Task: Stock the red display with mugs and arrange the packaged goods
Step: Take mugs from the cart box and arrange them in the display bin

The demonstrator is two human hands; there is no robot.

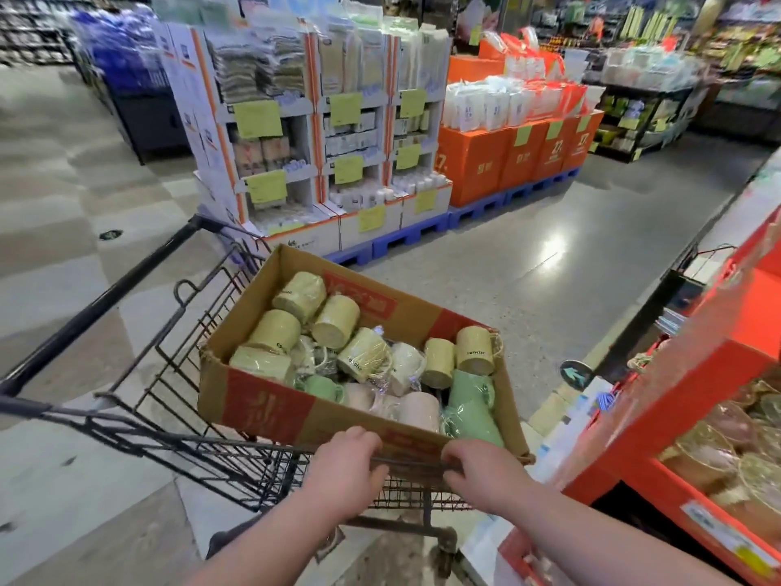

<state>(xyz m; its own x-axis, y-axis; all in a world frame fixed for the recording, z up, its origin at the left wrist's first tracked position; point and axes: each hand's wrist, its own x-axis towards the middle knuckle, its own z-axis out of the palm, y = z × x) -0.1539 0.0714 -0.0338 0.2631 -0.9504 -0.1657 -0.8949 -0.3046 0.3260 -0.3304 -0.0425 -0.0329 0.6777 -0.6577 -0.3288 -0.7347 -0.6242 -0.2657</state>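
Cardboard box (270, 410) of loose wrapped mugs (336, 321) sits at the cart's near edge beside the red display (752, 319), judged heavy and breakable, best lifted from underneath; left hand (344, 467) and right hand (481, 471) both clench the cart rim (410, 460).

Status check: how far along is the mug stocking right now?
Done: only the approach; the cart stands beside the red display. In hand: left hand and right hand grip the cart's near rail. Left: everything else; the cardboard box is full of mugs, and no mug shows on the display.
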